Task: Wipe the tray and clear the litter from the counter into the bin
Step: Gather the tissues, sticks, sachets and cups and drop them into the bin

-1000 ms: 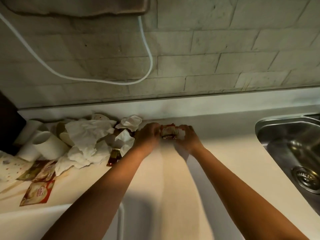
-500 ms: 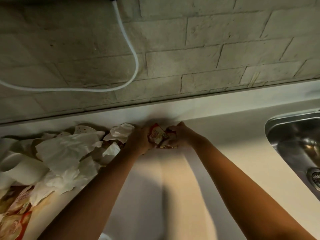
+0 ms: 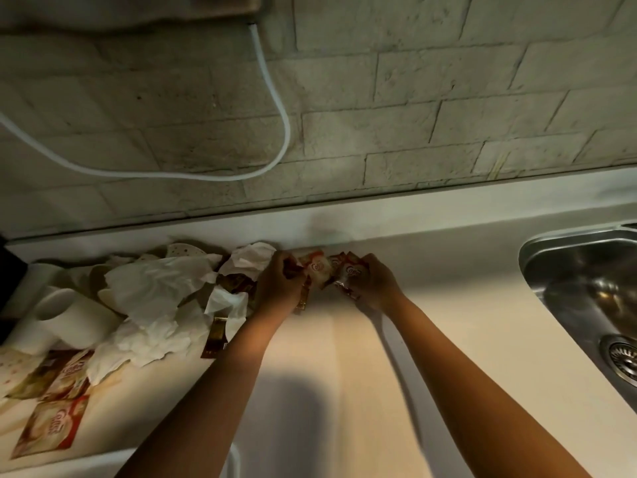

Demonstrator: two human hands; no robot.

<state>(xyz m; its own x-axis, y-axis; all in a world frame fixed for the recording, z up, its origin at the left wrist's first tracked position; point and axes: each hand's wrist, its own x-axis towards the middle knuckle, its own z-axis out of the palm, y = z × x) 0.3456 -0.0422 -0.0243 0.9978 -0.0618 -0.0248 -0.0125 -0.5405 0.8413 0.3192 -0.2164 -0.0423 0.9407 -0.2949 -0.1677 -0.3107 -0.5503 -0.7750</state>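
A: Grey brick wall (image 3: 413, 108) at 12 o'clock, white cable (image 3: 275, 101) looping down it. Pale bench (image 3: 448, 322) below; steel sink (image 3: 586, 291) at 3 o'clock, its drain near the frame edge.

B: Hands?

A: Both at the back of the bench, near the wall strip. Left hand (image 3: 281, 288) has its fingers curled around a bunch of red-and-cream sachets (image 3: 319, 269). Right hand (image 3: 374, 282) pinches the same bunch from the 3 o'clock side. Sachets sit between the two hands, touching both.

B: Rest of the litter?

A: Heap at 9 o'clock. Crumpled white tissues (image 3: 155, 291) on top, one ball (image 3: 250, 258) just beside the left hand. Paper cups (image 3: 65, 315) lying on their sides at the far left. Brown stick packet (image 3: 215, 336) poking out under the tissues. Flat sachets (image 3: 51, 422) at 8 o'clock, apart from the hands.

B: Tray, bin?

A: White raised rim (image 3: 103, 455) at 7 o'clock; cannot tell whether it is the tray.
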